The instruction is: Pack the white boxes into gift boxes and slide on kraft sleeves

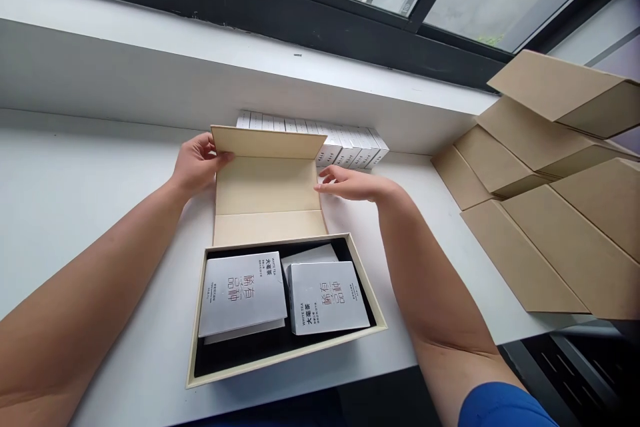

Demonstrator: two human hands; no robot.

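Our left hand [199,164] pinches the cream card lid [267,184] at its left edge, thumb on the inner face, fingers folded behind. Our right hand [347,184] has its fingers loosely parted, a fingertip at the lid's right edge; how firmly it presses, we cannot tell.

Landmark: the open cream rectangular box [290,353] with black lining, between our forearms, its lid raised along the far side. Inside, two white printed tea cartons: the left one [225,280] tilted over another pale piece, the right one [327,297] partly covering a further white carton.

Beyond the box, a row of slim white cartons [345,140] stands close behind the lid, hemming it there. Well right of the box, stacked brown cardboard boxes [545,234].

Left of the box, the white tabletop [75,174] lies bare past our forearm. Right, a strip before the brown stack, crossed by our right forearm. The table's near edge runs just in front of the box.
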